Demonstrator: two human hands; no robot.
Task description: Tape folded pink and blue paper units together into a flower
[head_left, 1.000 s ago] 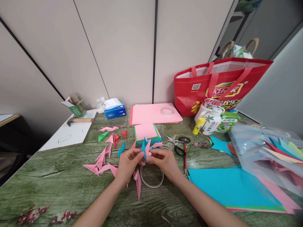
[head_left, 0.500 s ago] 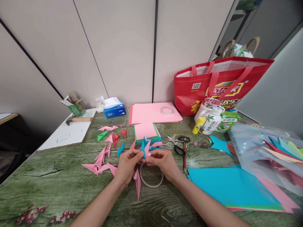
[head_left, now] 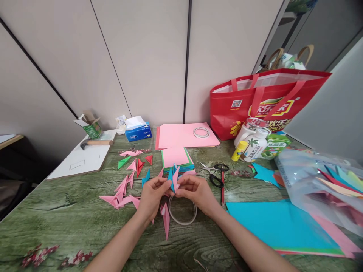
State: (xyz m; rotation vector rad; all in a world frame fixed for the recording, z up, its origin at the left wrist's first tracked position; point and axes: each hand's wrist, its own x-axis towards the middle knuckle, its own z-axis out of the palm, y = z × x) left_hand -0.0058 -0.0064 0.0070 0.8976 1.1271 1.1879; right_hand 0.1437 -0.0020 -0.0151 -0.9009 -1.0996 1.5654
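Between my two hands is a folded paper piece (head_left: 175, 177), pink and blue, with pointed tips sticking up. My left hand (head_left: 154, 192) pinches its blue side between thumb and fingers. My right hand (head_left: 195, 189) pinches the pink side low down; the fingers hide its base. Just below my hands lies a white ring of tape (head_left: 183, 223). A long pink folded piece (head_left: 166, 223) rests left of the ring. A blue folded piece (head_left: 145, 177) lies beyond my left hand, and pink folded pieces (head_left: 121, 190) are scattered farther left.
Square paper sheets (head_left: 174, 155) are stacked behind my hands. Scissors (head_left: 216, 174) and a red pencil (head_left: 222, 190) lie to the right, beside blue sheets (head_left: 278, 223). Farther back stand a glue stick (head_left: 239, 151), a white bottle (head_left: 256, 145), a red bag (head_left: 227, 117) and a tissue box (head_left: 138, 133).
The pink part has turned more upright next to the blue part between my fingers. Both hands stay in nearly the same place, and the whole view has shifted slightly.
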